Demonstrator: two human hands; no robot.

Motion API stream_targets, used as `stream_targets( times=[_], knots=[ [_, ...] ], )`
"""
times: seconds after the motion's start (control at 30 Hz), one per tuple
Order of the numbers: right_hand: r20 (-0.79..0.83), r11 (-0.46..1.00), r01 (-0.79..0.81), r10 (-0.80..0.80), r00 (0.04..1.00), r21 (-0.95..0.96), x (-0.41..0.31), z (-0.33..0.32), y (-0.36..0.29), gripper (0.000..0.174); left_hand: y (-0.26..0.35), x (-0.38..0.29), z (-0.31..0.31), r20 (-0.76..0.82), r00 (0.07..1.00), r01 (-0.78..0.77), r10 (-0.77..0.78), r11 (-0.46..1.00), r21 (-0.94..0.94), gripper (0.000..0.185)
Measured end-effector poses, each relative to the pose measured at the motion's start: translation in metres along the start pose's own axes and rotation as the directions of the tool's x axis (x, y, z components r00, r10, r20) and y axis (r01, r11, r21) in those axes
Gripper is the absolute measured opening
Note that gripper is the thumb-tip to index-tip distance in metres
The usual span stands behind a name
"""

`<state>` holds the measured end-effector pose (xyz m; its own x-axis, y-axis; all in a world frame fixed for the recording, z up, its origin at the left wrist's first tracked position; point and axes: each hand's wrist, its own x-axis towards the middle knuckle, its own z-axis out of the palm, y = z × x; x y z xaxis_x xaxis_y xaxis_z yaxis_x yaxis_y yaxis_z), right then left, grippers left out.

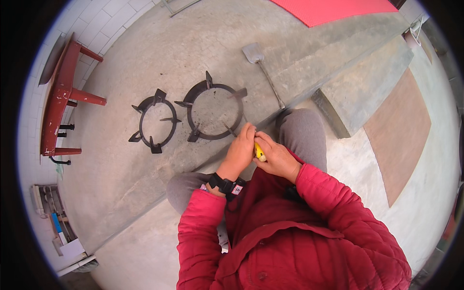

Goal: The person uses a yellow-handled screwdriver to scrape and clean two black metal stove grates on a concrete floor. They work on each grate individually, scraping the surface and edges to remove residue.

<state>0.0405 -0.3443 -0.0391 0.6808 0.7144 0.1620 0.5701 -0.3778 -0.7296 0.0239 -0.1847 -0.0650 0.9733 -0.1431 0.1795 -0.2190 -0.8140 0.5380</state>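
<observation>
My right hand (278,156) grips a small yellow object (259,152) with a pale rounded end, apparently a handle. Against its other side, my left hand (237,149) is curled around it, wearing a black wrist strap (225,185). The fingers hide most of the object. A thin dark line beyond my left fingertips may belong to it. On the concrete ledge ahead lie two black metal pot-support rings, a larger ring (190,119) just past my left hand and a smaller ring (142,121) farther left. A metal spatula (268,78) lies ahead of my right knee.
A worn red wooden bench (63,87) stands at the left by a white tiled wall (112,18). The ledge has a step edge (127,211) running before my knees. A concrete block (366,90) lies right, and a pink mat (333,11) at the back.
</observation>
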Motion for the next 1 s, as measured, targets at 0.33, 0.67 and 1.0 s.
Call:
stream_targets(
  times=[0.33, 0.67, 1.0],
  knots=[
    [-0.04, 0.996, -0.082, 0.081, 0.996, -0.027, 0.007, 0.01, 0.009, 0.057, -0.004, 0.015, 0.016, 0.043, 0.994, 0.102, -0.099, 0.99, -0.092, 0.029],
    [-0.067, 0.996, -0.085, 0.082, 0.994, -0.04, 0.02, 0.005, 0.002, 0.058, -0.006, 0.024, 0.015, -0.059, 0.994, 0.082, -0.091, 0.986, -0.145, 0.029],
    [-0.049, 0.997, -0.032, 0.028, 0.998, -0.07, 0.013, -0.003, 0.003, 0.055, 0.008, 0.017, 0.016, 0.051, 0.977, 0.215, -0.209, 0.955, -0.206, 0.031]
  ],
)
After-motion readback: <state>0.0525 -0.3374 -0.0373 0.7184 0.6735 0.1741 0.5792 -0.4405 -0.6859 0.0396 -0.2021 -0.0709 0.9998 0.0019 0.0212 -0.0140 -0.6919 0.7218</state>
